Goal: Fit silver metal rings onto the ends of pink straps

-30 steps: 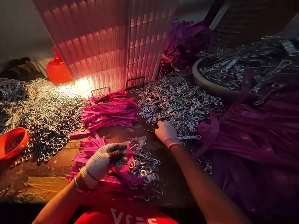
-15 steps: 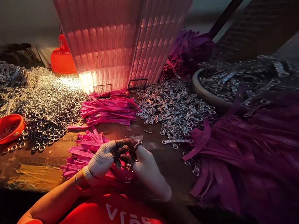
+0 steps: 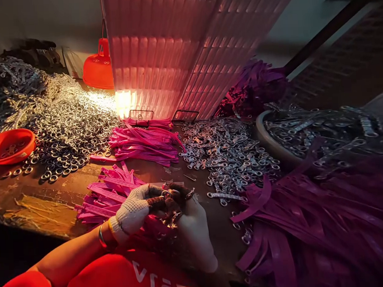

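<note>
My left hand, in a white dotted glove with dark fingertips, is closed with thumb and fingers pinched on a small metal ring. Against it, my right hand, also gloved, has its fingers curled around shiny metal links. A bit of metal also shows at the top of the right hand. The dark fingertips hide much of what lies between the hands. Under and beside the left hand, pink straps lie fanned on the table.
A heap of metal rings lies left near a red bowl and red lamp. Ahead are bundled pink straps and a translucent ribbed panel. Right are metal links, a full basin and purple straps.
The view has tilted and shifted slightly. My hands stay together, with the fingers rearranged; a metal ring now shows at my left fingertips.
</note>
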A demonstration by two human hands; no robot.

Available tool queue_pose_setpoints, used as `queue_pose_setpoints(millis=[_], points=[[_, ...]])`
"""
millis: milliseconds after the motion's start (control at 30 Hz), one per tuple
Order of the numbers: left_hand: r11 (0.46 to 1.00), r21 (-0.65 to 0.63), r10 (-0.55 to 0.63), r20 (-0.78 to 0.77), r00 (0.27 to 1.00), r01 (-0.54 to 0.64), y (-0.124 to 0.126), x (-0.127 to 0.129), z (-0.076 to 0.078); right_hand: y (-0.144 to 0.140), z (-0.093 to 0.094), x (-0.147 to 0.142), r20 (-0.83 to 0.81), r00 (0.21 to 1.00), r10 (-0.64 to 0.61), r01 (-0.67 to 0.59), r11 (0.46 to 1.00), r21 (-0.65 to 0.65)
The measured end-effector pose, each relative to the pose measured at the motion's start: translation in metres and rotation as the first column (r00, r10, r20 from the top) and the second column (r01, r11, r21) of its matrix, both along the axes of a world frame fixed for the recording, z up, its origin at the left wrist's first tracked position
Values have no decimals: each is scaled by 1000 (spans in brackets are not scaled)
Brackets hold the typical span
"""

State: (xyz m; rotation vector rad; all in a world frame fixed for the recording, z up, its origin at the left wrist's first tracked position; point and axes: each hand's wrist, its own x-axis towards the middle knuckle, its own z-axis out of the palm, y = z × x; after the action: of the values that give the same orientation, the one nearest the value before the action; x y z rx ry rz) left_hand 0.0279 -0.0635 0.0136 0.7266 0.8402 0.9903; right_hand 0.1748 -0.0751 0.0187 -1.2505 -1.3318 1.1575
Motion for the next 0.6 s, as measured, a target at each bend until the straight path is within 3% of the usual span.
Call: queue_pose_setpoints(millis=[100,333,467,600], points=[[1000,-11,-5,0,1000,5,0,-4,-1,-1,0,9,-28,996,87,-88,996,-20],[978,-110,-158,156,975,176,3,-7,11,6,-20,27,-85,983,164,-165,986,5],[965,-163,-175,189,966,207,3,-5,10,3,-5,21,-53,954,295,-293,955,41],[952,-239,-124,262,957,189,3,-6,6,-4,10,18,2,943,334,-333,941,53]])
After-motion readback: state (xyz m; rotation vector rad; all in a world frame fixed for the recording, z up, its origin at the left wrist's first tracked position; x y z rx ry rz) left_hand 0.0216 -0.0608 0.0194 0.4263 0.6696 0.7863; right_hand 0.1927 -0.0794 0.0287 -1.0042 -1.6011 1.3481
